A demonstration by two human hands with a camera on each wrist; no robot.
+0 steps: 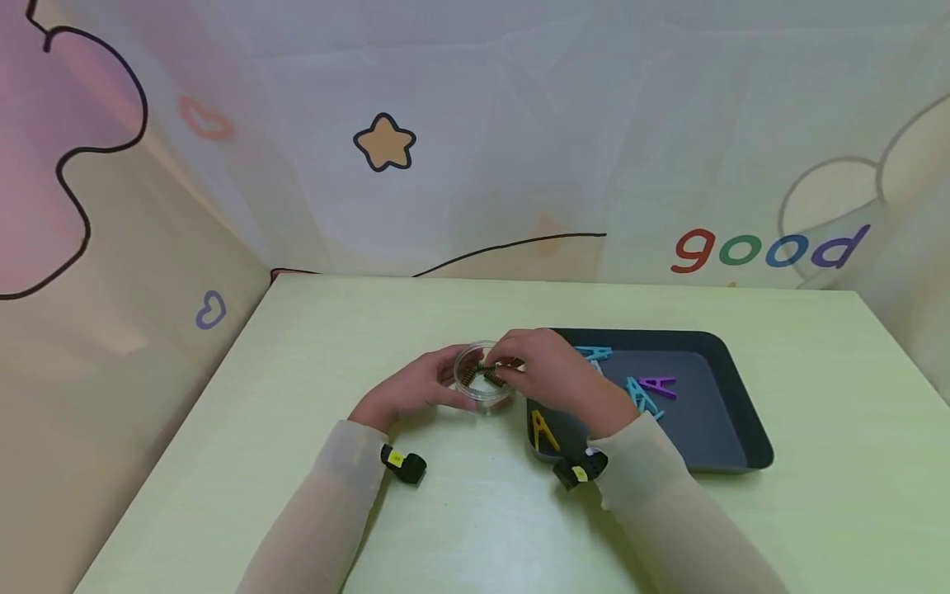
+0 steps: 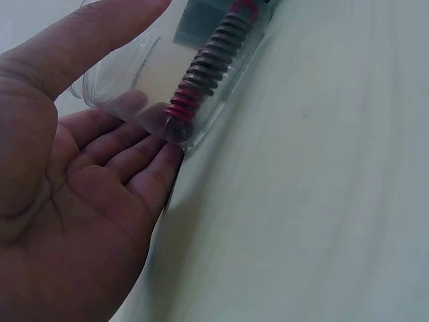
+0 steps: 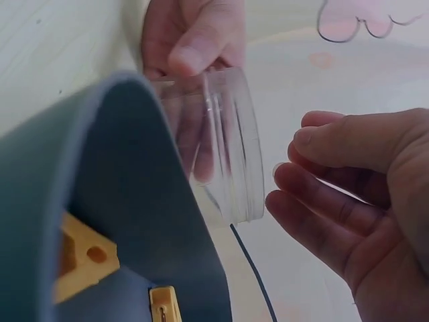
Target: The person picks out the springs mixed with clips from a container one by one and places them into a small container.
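A clear round jar (image 1: 481, 394) stands tilted slightly near the middle of the table, held around its side by my left hand (image 1: 419, 384). Several dark coil springs (image 1: 469, 375) lie inside; through the wall in the left wrist view, one spring (image 2: 211, 60) shows dark coils with red ones at its ends. My right hand (image 1: 552, 371) is at the jar's mouth, thumb and fingertips close together. Dark coils show beside these fingertips in the head view, but whether they pinch a spring is hidden. In the right wrist view, no spring is visible between the fingers (image 3: 322, 194).
Right of the jar, partly under my right forearm, lies a dark grey tray (image 1: 712, 404). It holds plastic clothespins: a yellow clothespin (image 1: 544, 431), a purple clothespin (image 1: 658, 385) and blue clothespins (image 1: 642, 398). A printed cloth backdrop (image 1: 482, 190) rises behind the table.
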